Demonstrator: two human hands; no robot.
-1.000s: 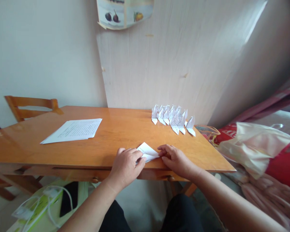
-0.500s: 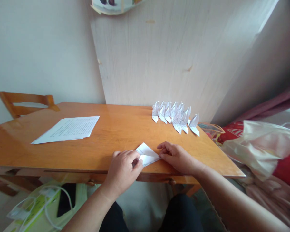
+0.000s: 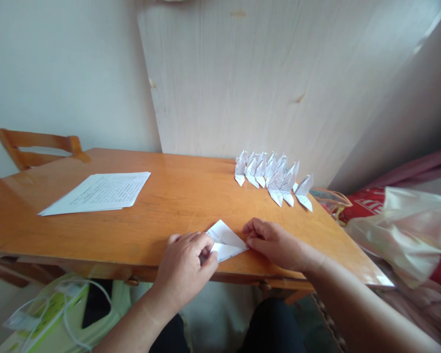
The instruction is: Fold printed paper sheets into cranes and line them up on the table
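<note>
A small folded sheet of white paper (image 3: 226, 240) with printing on it lies near the table's front edge, between my hands. My left hand (image 3: 189, 260) grips its left side, thumb and curled fingers closed over that part and hiding it. At the paper's right-hand point, my right hand (image 3: 274, 242) pinches the tip between thumb and index finger. Several folded paper pieces (image 3: 275, 176) with upright pointed flaps stand grouped at the table's far right. To the left lies a stack of printed sheets (image 3: 99, 192).
The wooden table (image 3: 183, 196) stands against a pale wall panel. A wooden chair (image 3: 40, 142) is at the far left. Plastic bags (image 3: 407, 230) sit off the right edge. Below the left side are a power strip with white cables (image 3: 55, 309) and a dark flat object (image 3: 97, 304).
The camera view has tilted down and shifted slightly. The paper's upper flap now stands a little further from the lower fold, showing more printing. Both hands keep their hold.
</note>
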